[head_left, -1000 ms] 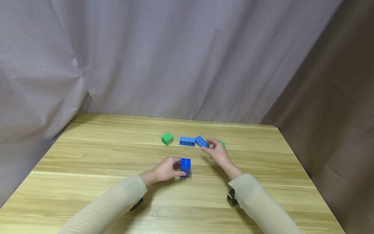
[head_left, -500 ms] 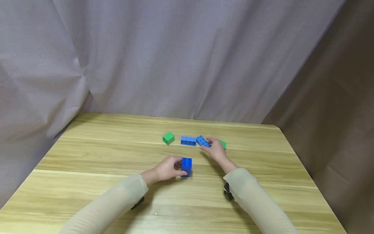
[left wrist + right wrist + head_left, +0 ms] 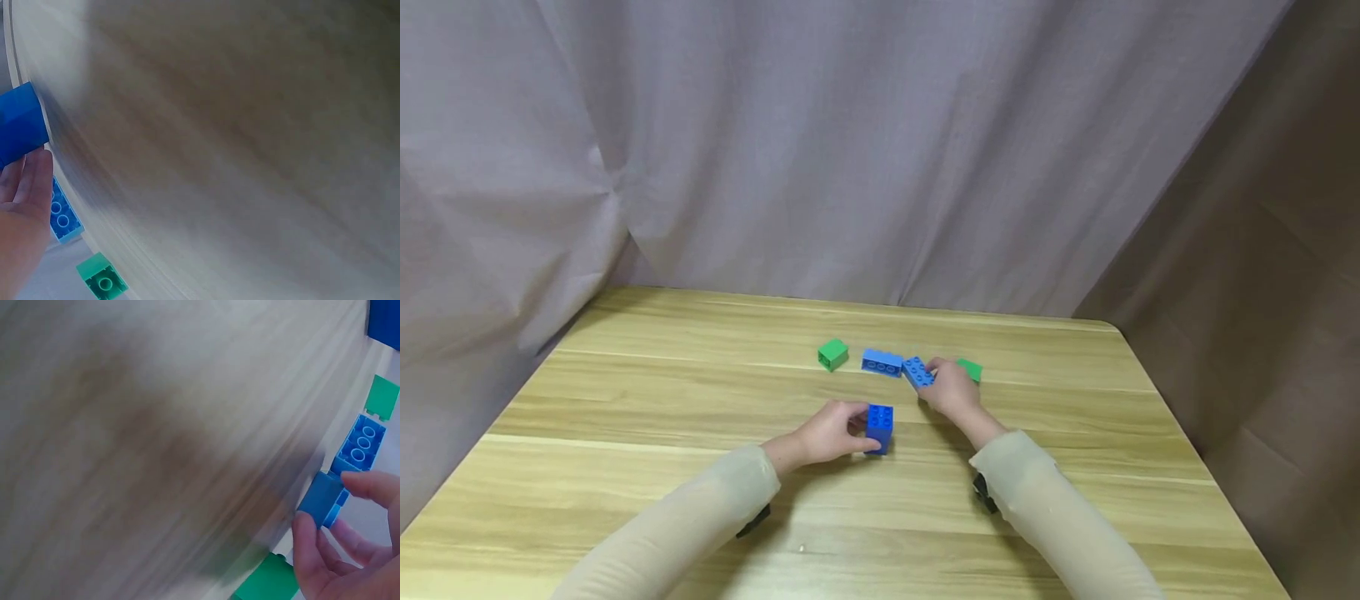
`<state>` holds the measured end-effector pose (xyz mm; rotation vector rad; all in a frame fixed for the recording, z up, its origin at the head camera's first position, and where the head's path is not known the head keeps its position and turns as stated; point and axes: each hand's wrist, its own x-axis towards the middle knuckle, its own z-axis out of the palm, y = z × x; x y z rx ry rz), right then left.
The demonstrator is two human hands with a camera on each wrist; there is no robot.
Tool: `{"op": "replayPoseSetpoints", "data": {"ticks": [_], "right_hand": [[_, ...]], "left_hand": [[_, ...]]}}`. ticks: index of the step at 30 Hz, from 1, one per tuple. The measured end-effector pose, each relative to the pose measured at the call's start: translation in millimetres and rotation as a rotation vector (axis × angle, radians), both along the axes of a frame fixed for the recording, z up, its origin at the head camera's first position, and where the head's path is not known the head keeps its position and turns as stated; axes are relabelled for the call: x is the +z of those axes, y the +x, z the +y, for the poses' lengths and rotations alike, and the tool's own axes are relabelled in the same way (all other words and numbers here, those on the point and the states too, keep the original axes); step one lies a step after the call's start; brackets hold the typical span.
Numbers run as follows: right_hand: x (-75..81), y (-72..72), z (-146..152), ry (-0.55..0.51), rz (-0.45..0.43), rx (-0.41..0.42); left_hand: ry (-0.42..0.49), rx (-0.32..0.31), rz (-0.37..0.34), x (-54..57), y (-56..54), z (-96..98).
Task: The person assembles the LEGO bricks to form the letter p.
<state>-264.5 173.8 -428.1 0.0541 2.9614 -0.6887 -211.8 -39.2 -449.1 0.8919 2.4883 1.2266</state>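
My left hand (image 3: 829, 432) holds a tall dark blue toy brick (image 3: 879, 429) upright on the table, thumb on its near side and fingers behind. In the left wrist view this brick (image 3: 21, 122) stands at the left edge above my fingers. Farther off, my right hand (image 3: 955, 390) pinches a lighter blue toy brick (image 3: 918, 372), studs up. The right wrist view has that brick (image 3: 320, 495) between thumb and fingers, touching or nearly touching another light blue brick (image 3: 882, 363), which lies on its side with its hollow underside toward me.
A green brick (image 3: 832, 355) lies on its side to the left of the blue ones. Another green brick (image 3: 971, 370) is partly hidden behind my right hand. The wooden table (image 3: 662, 400) ends at a grey curtain (image 3: 820, 167) at the back.
My right hand has drawn its blue brick slightly toward me, and the brick has turned a little. The blue brick beside it has also turned slightly. My left hand stays put.
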Motion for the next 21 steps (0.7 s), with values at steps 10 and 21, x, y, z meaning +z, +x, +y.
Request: {"op": "replayPoseSetpoints", "data": {"ticks": [10,21], "right_hand": [[-4.8,-0.7,-4.9,0.082,0.042,0.023],[-3.2,2.0,3.9,-0.065,-0.037,-0.023]], "left_hand": [[-0.053,-0.005,0.025,2.0,-0.2,-1.1],[0.105,0.04,-0.034,12.9,1.4,-0.8]]}}
